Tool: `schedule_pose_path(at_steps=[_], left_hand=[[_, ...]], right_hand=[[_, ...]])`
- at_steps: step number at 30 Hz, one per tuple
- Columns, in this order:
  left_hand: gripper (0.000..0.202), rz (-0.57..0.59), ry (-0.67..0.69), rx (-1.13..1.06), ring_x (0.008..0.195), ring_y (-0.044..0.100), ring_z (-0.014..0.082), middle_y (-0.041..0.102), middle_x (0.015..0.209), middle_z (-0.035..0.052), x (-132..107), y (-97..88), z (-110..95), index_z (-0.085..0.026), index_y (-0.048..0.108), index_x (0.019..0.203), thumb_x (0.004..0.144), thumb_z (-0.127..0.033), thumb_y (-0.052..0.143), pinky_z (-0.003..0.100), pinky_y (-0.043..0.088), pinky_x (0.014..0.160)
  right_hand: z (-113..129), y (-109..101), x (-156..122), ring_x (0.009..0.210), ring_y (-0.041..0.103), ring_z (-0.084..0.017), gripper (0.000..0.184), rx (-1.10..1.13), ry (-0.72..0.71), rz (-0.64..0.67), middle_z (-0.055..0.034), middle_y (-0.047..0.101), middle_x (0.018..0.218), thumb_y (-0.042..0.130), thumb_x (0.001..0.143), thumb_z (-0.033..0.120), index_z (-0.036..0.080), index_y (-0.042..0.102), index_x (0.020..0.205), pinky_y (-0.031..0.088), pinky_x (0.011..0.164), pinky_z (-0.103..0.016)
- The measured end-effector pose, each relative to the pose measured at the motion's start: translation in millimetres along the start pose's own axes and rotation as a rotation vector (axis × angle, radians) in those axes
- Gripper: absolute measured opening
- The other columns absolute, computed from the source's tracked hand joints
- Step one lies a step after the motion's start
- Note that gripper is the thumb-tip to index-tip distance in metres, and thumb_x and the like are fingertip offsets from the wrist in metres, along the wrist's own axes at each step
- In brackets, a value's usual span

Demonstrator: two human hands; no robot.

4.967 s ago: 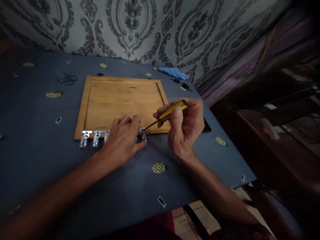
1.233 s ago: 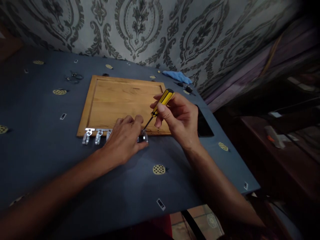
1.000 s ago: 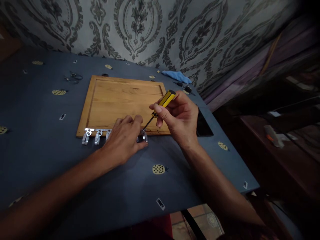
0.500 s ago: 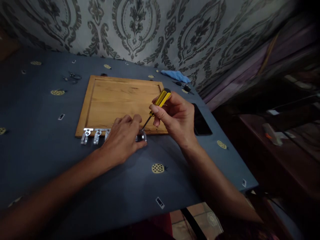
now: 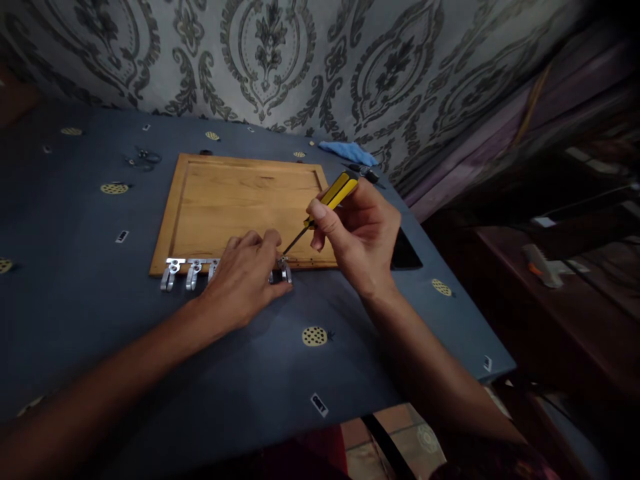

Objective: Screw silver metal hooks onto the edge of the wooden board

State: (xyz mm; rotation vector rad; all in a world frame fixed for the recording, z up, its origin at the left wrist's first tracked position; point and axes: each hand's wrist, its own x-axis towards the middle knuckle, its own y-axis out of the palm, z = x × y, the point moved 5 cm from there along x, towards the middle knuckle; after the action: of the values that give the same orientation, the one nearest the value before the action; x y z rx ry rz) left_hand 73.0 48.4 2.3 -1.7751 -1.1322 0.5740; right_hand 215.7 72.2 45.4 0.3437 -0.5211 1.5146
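A wooden board [image 5: 235,203] with a raised frame lies flat on the table. Along its near edge runs a silver metal hook rail [image 5: 196,263], its hooks hanging past the edge. My left hand [image 5: 245,280] covers the middle of the rail and grips it against the board, thumb beside the right-end hook. My right hand [image 5: 370,243] is closed around the yellow and black handle of a screwdriver [image 5: 336,193]. The shaft slants down to the left, its tip at the right end of the rail. Whether the tip sits in a screw is too small to tell.
A black phone [image 5: 406,250] lies right of the board. Behind are a blue cloth [image 5: 349,152], a dark tool [image 5: 365,173] and scissors [image 5: 144,157]. The blue tablecloth [image 5: 100,300] ends at the right edge, by a dark reddish cabinet [image 5: 565,313]; a patterned wall stands behind.
The screwdriver's handle has tipped right and lower with my right hand, so its shaft leans more. My left hand stays on the hook rail.
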Motion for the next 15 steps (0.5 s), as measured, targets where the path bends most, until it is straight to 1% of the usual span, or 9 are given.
schedule_pose_path(at_steps=[4,8,11,15], left_hand=[[0.045,0.021,-0.024,0.011,0.108,0.060,0.0315,0.068,0.110,0.0088,0.4,-0.4,0.1,-0.020,0.048,0.110,0.081,-0.030,0.079,0.044,0.045,0.092],[0.044,0.047,-0.047,0.021,0.108,0.060,0.0315,0.068,0.109,0.0086,2.1,-1.4,-1.1,-0.021,0.047,0.108,0.080,-0.031,0.080,0.045,0.045,0.092],[0.044,0.044,-0.042,0.024,0.109,0.060,0.0321,0.067,0.110,0.0093,2.4,-0.7,-1.2,-0.020,0.048,0.108,0.080,-0.031,0.079,0.045,0.045,0.093],[0.041,0.015,-0.021,0.016,0.107,0.061,0.0309,0.067,0.107,0.0073,1.6,0.0,-0.4,-0.021,0.047,0.106,0.081,-0.031,0.078,0.044,0.046,0.092]], right_hand=[[-4.6,-0.7,-0.6,0.045,0.050,-0.006,0.042,-0.030,0.027,-0.003,0.0062,0.051,0.069,0.081,0.077,0.055,0.023,0.054,0.074,0.045,0.036,-0.021],[-13.6,2.8,-3.0,0.044,0.050,-0.007,0.043,-0.052,0.072,0.051,0.0057,0.052,0.068,0.080,0.077,0.057,0.024,0.053,0.074,0.042,0.035,-0.023],[-15.6,3.9,-4.1,0.045,0.050,-0.007,0.042,-0.060,0.074,0.064,0.0055,0.052,0.069,0.080,0.078,0.055,0.024,0.052,0.074,0.042,0.035,-0.023],[-15.4,3.2,-4.4,0.046,0.050,-0.007,0.043,-0.073,0.067,0.058,0.0055,0.051,0.068,0.079,0.078,0.057,0.025,0.052,0.075,0.042,0.035,-0.023]])
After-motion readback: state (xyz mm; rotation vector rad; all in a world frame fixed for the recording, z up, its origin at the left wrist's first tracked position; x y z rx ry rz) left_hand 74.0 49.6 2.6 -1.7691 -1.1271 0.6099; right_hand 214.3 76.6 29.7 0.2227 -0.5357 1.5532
